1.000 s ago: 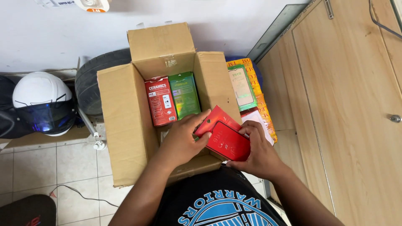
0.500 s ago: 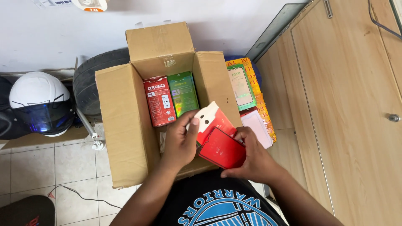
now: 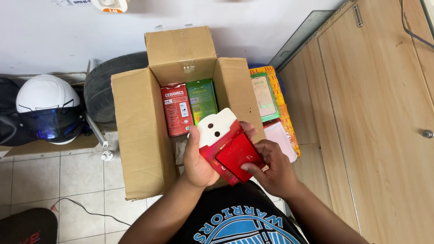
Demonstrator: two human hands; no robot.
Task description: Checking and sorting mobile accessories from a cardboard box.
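My left hand point(image 3: 196, 160) grips a flat red packet with a white hanging tab point(image 3: 218, 131), held over the near part of an open cardboard box point(image 3: 140, 131). My right hand point(image 3: 271, 169) holds a red rectangular piece point(image 3: 239, 156) that lies on the packet's front. Inside the box stand a red packet point(image 3: 175, 110) and a green packet point(image 3: 202, 100), side by side against the far wall. The box floor beneath my hands is hidden.
A stack of flat green, orange and white packets point(image 3: 271, 106) lies right of the box. A wooden cabinet point(image 3: 379, 117) fills the right side. To the left are a white helmet with a dark visor point(image 3: 47, 108) and a black tyre point(image 3: 101, 88). A cable point(image 3: 86, 210) runs over the tiled floor.
The packet has turned from lying tilted to nearly upright, its white tab now up. The red piece has slid from the right side onto the packet's front.
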